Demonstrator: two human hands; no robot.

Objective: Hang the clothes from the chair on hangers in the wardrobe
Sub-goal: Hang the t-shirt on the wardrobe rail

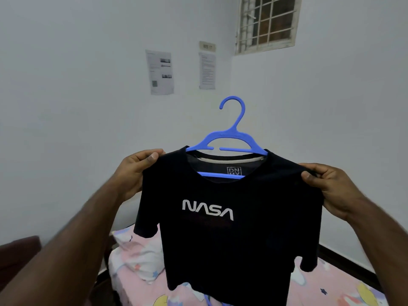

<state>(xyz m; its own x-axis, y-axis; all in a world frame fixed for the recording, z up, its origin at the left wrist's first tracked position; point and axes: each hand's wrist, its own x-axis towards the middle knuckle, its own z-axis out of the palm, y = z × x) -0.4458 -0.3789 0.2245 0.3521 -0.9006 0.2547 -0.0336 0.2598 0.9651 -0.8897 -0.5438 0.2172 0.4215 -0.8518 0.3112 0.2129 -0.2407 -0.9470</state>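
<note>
A black NASA t-shirt (220, 228) is held up at frame centre, already threaded on a blue hanger (229, 138). The left hand (134, 171) pinches one shoulder seam, the right hand (326, 184) pinches the other. Shoulders should probably be tugged evenly so the hanger arms sit square before carrying. Below, a bed with pink patterned sheet (331, 290) is seen; a barred window (268, 21) at upper right, papers (160, 71) taped on the white wall. No wardrobe in view.
</note>
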